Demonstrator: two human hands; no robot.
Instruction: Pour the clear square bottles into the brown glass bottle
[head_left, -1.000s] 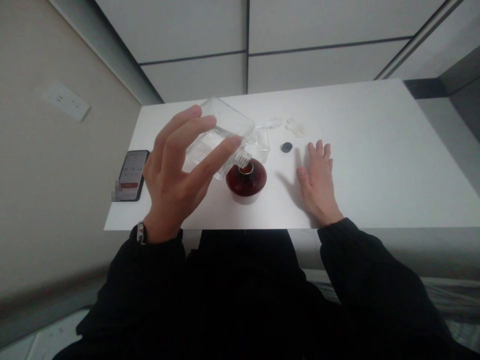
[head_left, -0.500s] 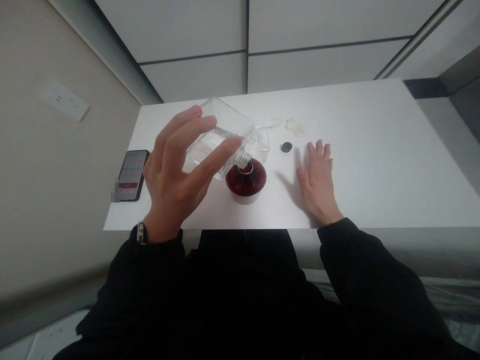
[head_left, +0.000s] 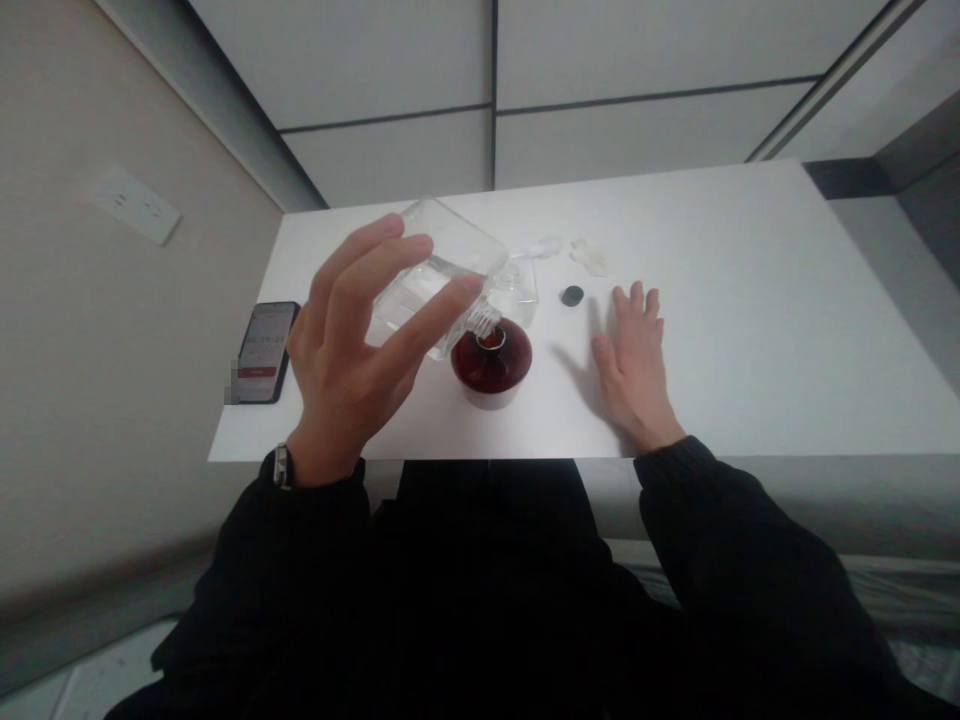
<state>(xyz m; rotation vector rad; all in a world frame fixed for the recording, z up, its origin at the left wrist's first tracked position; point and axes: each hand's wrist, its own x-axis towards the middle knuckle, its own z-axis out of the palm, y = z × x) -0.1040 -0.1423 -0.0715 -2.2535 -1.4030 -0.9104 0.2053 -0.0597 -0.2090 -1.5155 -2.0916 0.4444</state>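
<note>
My left hand (head_left: 360,330) is wrapped around a clear square bottle (head_left: 457,240), tipped so that its threaded neck points down to the right. Clear liquid shows inside it. The bottle's mouth is right at the round opening of a dark red, dome-topped container (head_left: 491,370) with a pale base; whether the two touch I cannot tell. My right hand (head_left: 637,365) lies on the table with its fingers stretched out, holding nothing. A small dark round cap (head_left: 572,296) lies a little beyond its thumb side. Behind the tipped bottle stands another clear container (head_left: 525,290), partly hidden.
A phone (head_left: 266,352) with a lit screen lies at the left end of the white table (head_left: 765,330). Toward the back are a crumpled whitish scrap (head_left: 591,257) and a clear plastic-looking piece (head_left: 546,247). A wall with a socket (head_left: 139,205) rises on the left.
Almost nothing differs. My left hand keeps the bottle tipped over the red container, and my right hand stays flat on the table. The view has shifted very slightly.
</note>
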